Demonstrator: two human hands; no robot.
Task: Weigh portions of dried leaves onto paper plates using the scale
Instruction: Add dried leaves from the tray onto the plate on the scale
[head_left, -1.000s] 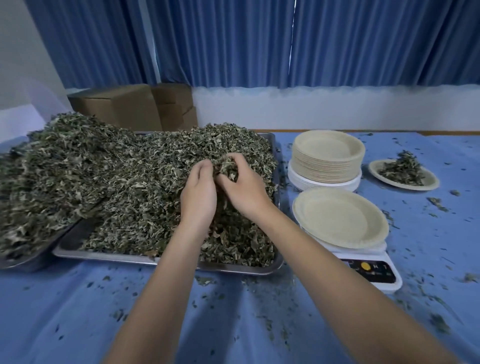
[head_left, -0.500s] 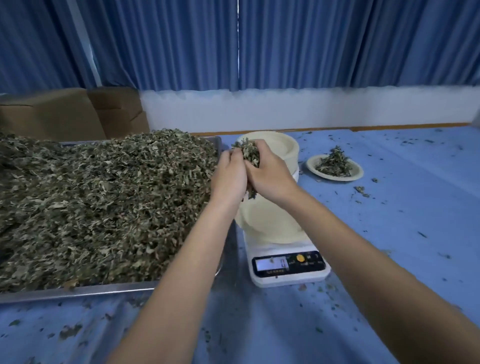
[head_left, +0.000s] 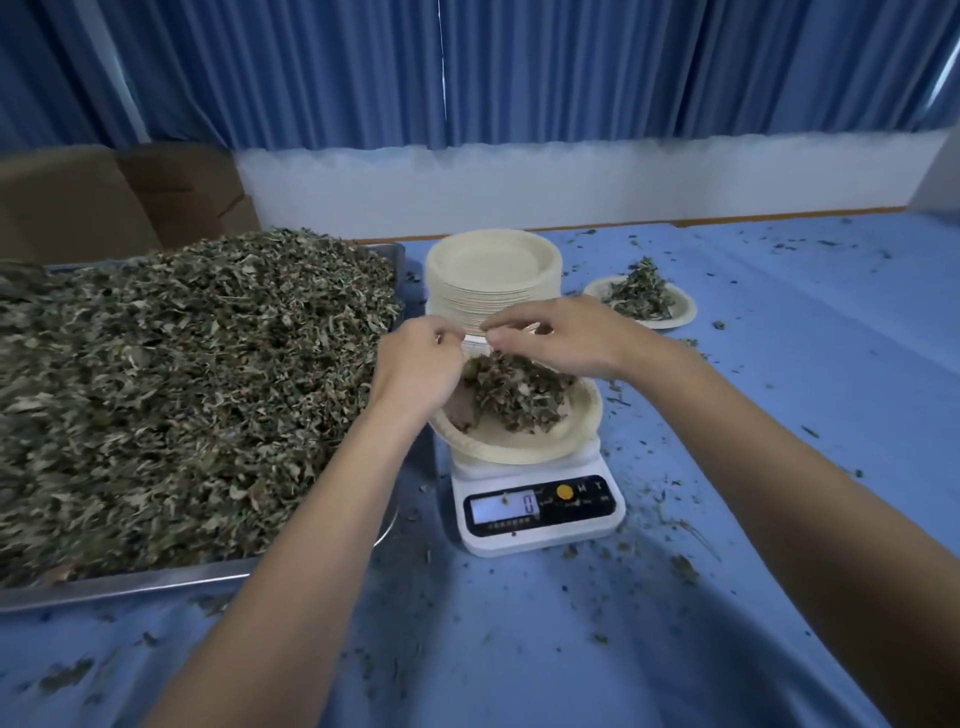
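Both hands, the left hand (head_left: 415, 364) and right hand (head_left: 561, 338), hover seemingly empty over the leaf pile (head_left: 514, 389), plate (head_left: 519, 447) level.

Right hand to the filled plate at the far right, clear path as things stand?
Probably yes. The right hand is empty over the scale plate, and only bare tablecloth lies between it and the filled plate.

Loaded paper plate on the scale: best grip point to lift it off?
Grip the beige paper plate by its bare right rim, coming from the right. The dried leaves are heaped centre-left, the left hand covers the left edge, and the rim overhangs the white scale.
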